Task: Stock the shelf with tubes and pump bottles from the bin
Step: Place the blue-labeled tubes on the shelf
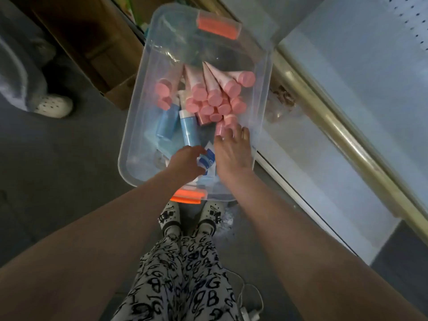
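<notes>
I've got the clear plastic bin [261, 93] lying lengthwise ahead of me, lid off, w/ an orange latch at the far end [217, 26] and another at the near end [188, 196]. Centre-right inside: a heap of pink tubes [215, 93], round caps twd me, crimped ends pointing away; a few more pink caps sit by the left wall. Left-centre: 2 blue bottles [187, 130] w/ white tops, lying side by side. Near end: white-and-blue packs [206, 158], type unclear. The shelf [347, 66] runs just right of the bin, pale deck, brass-coloured front rail [342, 135].
</notes>
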`<act>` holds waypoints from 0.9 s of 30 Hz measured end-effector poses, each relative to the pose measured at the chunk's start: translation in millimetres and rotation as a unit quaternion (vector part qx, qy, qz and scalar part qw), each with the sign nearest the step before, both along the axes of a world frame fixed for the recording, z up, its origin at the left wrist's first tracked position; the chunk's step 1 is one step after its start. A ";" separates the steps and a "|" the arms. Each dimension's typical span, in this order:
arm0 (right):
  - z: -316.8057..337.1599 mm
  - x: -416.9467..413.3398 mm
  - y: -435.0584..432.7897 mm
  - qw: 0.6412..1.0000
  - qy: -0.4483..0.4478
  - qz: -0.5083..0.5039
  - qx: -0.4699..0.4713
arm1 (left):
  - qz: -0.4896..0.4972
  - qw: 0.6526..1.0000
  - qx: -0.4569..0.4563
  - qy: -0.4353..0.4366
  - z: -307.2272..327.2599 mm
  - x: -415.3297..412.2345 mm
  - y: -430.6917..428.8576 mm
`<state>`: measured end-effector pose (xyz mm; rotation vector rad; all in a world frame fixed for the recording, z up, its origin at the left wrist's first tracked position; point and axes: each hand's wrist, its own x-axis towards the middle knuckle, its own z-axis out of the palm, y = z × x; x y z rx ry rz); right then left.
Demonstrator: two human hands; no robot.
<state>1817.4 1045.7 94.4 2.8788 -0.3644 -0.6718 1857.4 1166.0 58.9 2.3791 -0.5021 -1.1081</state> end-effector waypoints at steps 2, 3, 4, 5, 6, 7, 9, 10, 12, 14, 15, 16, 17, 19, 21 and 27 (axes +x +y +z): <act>-7.8 4.2 -1.2 0.999 0.034 0.007 -0.037 | -0.051 0.998 0.044 -0.009 -7.6 -2.3 -5.0; -11.6 6.1 -2.1 0.998 0.046 0.013 -0.052 | -0.075 0.995 0.064 -0.012 -11.4 -3.3 -6.8; -14.9 7.6 -3.4 0.996 0.055 0.019 -0.062 | -0.098 0.992 0.081 -0.017 -14.9 -3.9 -8.1; -17.2 9.6 -5.1 0.996 0.060 0.025 -0.069 | -0.117 0.988 0.095 -0.022 -18.3 -4.1 -9.3; -19.6 11.6 -7.0 0.995 0.065 0.030 -0.073 | -0.132 0.985 0.105 -0.028 -20.1 -4.2 -10.4; -21.1 13.6 -8.8 0.994 0.070 0.033 -0.073 | -0.141 0.983 0.111 -0.035 -21.6 -4.2 -11.4; -21.9 17.5 -11.6 0.994 0.074 0.037 -0.067 | -0.155 0.980 0.118 -0.050 -21.6 -3.7 -13.2; -21.8 19.3 -12.4 0.996 0.067 0.037 -0.056 | -0.161 0.978 0.124 -0.054 -19.6 -3.1 -13.5; -20.3 23.7 -12.8 0.999 0.032 0.037 -0.015 | -0.139 0.979 0.141 -0.045 -15.0 0.6 -11.8; -18.2 28.4 -13.3 0.999 -0.010 0.022 0.047 | -0.073 0.985 0.159 0.001 -12.6 6.8 -7.9; -16.2 31.1 -13.1 0.996 -0.021 0.004 0.082 | -0.043 0.984 0.169 0.023 -10.9 10.2 -5.1; -15.3 32.4 -13.1 0.993 -0.030 -0.018 0.113 | -0.020 0.983 0.175 0.047 -8.9 13.2 -2.3; -15.6 32.3 -13.3 0.989 -0.040 -0.040 0.139 | -0.006 0.982 0.174 0.074 -8.8 16.0 0.3; -17.4 30.1 -13.4 0.979 -0.065 -0.076 0.177 | 0.007 0.980 0.159 0.116 -7.4 21.7 6.1; -23.5 25.7 -13.2 0.973 -0.089 -0.093 0.190 | 0.066 0.975 0.123 0.172 -5.7 26.3 11.9; -28.4 23.1 -10.2 0.981 -0.048 -0.092 0.167 | 0.240 0.952 0.005 0.190 -16.6 29.4 30.3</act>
